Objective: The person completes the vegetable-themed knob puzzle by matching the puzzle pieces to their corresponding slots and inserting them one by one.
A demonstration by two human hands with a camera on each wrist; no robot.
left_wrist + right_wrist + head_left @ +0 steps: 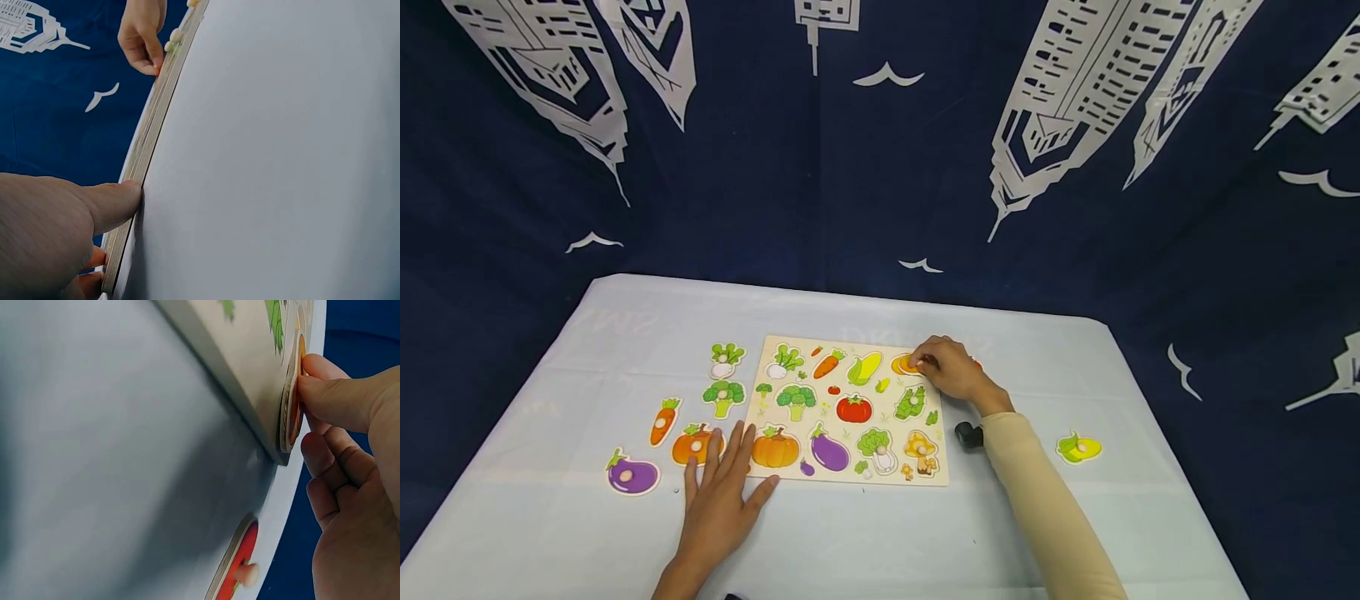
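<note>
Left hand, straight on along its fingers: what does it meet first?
Likely the loose broccoli piece, just beyond the left hand; the puzzle board is at its thumb. Fingertip height is unclear.

No text can be read with certainty. In the head view, the white, cloth-like tabletop point(1135, 517) carries very pale marks resembling capital letters: one row point(880, 335) just beyond the far edge of the flat, cream wooden board point(884, 410) printed with vegetables, another cluster point(620, 322) near the far left corner. Both are too faint to make out.
</note>
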